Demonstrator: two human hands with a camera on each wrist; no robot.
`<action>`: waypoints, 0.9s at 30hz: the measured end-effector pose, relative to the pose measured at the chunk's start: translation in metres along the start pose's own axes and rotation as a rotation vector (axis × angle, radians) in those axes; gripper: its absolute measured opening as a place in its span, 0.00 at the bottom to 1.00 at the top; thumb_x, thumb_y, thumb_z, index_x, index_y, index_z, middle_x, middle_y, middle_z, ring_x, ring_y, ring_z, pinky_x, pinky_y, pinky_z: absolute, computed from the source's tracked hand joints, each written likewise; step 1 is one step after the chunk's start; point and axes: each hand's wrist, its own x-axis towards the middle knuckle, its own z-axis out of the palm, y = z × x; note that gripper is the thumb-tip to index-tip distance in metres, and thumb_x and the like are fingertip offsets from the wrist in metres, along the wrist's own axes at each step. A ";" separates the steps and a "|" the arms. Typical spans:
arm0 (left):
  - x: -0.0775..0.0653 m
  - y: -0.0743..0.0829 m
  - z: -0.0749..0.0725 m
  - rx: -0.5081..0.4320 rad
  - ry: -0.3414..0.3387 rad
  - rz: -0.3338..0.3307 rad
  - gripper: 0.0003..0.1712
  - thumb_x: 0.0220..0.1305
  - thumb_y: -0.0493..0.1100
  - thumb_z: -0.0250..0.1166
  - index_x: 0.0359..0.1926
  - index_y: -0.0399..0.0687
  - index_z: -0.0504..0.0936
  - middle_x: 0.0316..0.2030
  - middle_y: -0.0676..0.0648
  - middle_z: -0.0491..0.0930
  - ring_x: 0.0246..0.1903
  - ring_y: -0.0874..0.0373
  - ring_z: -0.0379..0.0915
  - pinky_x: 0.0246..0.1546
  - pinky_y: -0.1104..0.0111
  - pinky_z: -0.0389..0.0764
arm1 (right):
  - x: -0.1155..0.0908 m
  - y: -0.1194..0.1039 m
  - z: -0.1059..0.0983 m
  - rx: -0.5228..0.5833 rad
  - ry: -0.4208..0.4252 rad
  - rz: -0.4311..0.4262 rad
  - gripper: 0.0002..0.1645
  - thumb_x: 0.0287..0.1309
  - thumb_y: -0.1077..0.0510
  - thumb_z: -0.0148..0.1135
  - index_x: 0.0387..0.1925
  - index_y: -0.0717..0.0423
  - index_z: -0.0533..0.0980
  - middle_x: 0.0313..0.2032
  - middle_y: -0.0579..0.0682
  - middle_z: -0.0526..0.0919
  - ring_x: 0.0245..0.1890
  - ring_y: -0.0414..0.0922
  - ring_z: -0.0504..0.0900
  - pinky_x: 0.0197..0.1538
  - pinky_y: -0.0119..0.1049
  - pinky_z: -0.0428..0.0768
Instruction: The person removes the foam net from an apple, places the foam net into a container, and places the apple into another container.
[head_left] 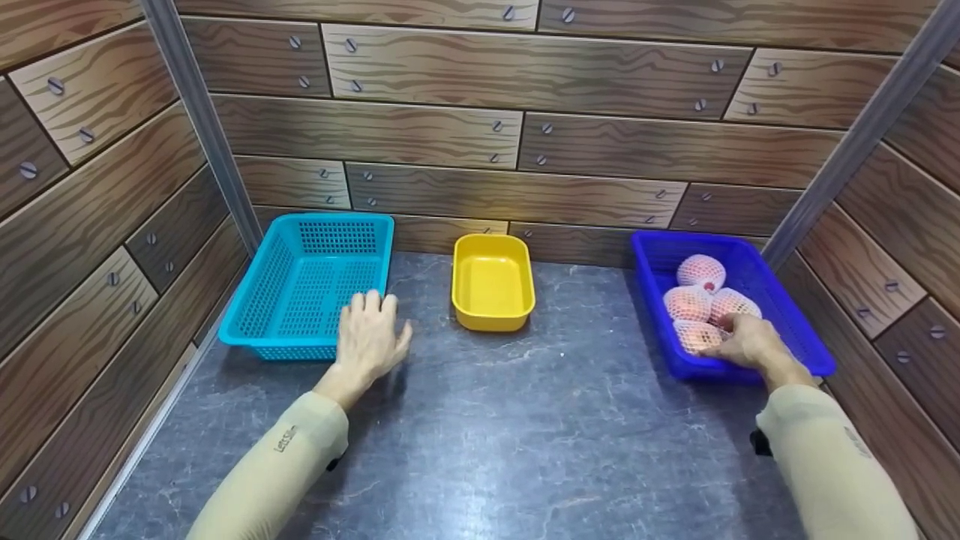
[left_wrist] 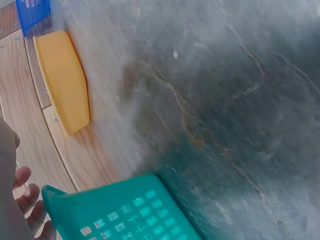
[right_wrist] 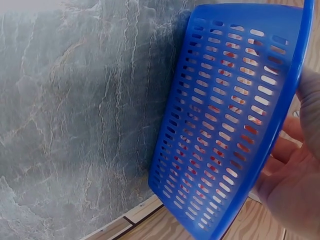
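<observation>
The grey marbled tabletop carries 3 containers, located here by reference to the yellow tray. The turquoise basket, the largest, stands left of the yellow tray; the blue basket stands to its right. The left hand, left of the yellow tray, lies at the turquoise basket's near right corner, its fingers loosely extended and holding nothing visible. The right hand, well right of the yellow tray, reaches over the blue basket's near wall, fingers partly bent. Inside that basket sit 4 round, net-wrapped fruits; the thumb appears to meet the nearest fruit, but whether it is gripped cannot be told. A sound hold would set thumb and fingers on opposite sides, pressing lightly lest the netting slip, and clear of the neighbouring fruits. The right fingertips are hidden in the head view; the right wrist view shows the fruits only as patches through slots. The left wrist view cuts off the left hand.
</observation>
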 end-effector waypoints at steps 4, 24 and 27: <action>-0.003 -0.006 0.002 -0.003 0.029 -0.006 0.21 0.70 0.52 0.74 0.47 0.40 0.82 0.42 0.36 0.81 0.42 0.36 0.77 0.41 0.45 0.80 | 0.005 0.001 0.002 -0.011 0.003 -0.045 0.42 0.53 0.47 0.84 0.58 0.76 0.80 0.54 0.75 0.87 0.56 0.75 0.83 0.65 0.70 0.78; -0.009 -0.029 0.014 -0.056 0.050 -0.084 0.20 0.69 0.49 0.75 0.44 0.38 0.79 0.39 0.34 0.83 0.40 0.33 0.79 0.39 0.43 0.81 | 0.085 0.066 0.045 -0.115 -0.067 -0.050 0.53 0.47 0.47 0.83 0.68 0.75 0.75 0.58 0.78 0.86 0.59 0.77 0.85 0.67 0.70 0.81; -0.012 -0.031 0.016 -0.061 0.049 -0.097 0.20 0.69 0.50 0.76 0.43 0.38 0.80 0.38 0.34 0.83 0.39 0.33 0.80 0.39 0.43 0.82 | 0.099 0.079 0.052 -0.113 -0.091 -0.054 0.51 0.44 0.51 0.82 0.65 0.75 0.75 0.54 0.76 0.87 0.55 0.75 0.86 0.63 0.69 0.83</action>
